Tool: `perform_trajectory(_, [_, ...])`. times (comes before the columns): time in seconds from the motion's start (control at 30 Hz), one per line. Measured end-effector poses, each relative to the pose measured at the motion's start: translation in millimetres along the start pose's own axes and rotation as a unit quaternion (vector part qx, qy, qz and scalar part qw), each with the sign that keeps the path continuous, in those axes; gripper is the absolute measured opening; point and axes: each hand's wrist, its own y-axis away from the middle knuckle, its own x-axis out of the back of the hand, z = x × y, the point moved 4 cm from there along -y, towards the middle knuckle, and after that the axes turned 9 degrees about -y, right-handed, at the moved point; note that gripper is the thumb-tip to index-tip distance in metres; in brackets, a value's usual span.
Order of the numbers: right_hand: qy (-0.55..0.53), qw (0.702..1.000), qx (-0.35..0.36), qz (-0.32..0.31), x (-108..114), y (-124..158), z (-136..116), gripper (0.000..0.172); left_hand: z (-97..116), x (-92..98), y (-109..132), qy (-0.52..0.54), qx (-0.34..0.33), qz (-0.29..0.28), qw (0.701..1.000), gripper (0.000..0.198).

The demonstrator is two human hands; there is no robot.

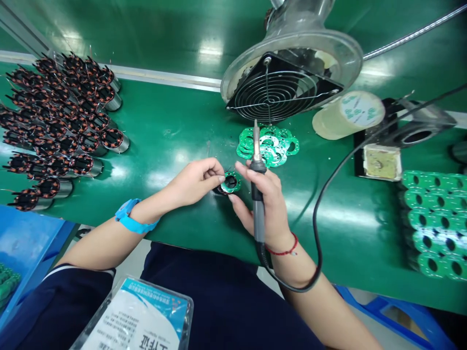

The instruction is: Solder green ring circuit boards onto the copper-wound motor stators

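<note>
My left hand (195,182) pinches the edge of a small motor stator (229,183) topped with a green ring-shaped circuit board, resting on the green table. My right hand (264,201) is closed around a soldering iron (257,194), tip pointing up and away, while its fingertips touch the stator's right side. The iron's black cable (321,209) loops down past my right wrist and off to the right.
A heap of green ring boards (270,144) lies just beyond my hands, under a fume-extractor fan (288,78). Several copper-wound stators (62,121) lie stacked at left. Finished green-topped units (434,218) sit at right, beside a sponge holder (381,163) and tape roll (348,116).
</note>
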Motion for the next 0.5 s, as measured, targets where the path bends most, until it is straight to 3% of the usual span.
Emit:
perform_trajectory(0.1, [0.021, 0.999, 0.035, -0.021, -1.6, -2.4, -6.6, 0.058, -2.6, -1.1, -0.3, 0.012, 0.008, 0.0, 1.0, 0.006])
perform_trajectory(0.2, [0.052, 0.998, 0.022, -0.007, -0.4, -2.7, -6.1, 0.046, -5.0, -1.2, -0.9, 0.02, 0.021, 0.001, 1.0, 0.005])
perform_trajectory(0.33, [0.015, 1.0, 0.02, 0.007, 0.6, -1.3, -5.1, 0.039, -4.7, 0.1, -1.4, 0.014, 0.035, 0.023, 0.999, 0.007])
perform_trajectory(0.5, [-0.047, 0.994, -0.013, 0.1, 9.8, 10.6, 1.4, 0.037, 5.2, 2.2, -0.1, -0.062, 0.001, 0.053, 0.997, 0.012])
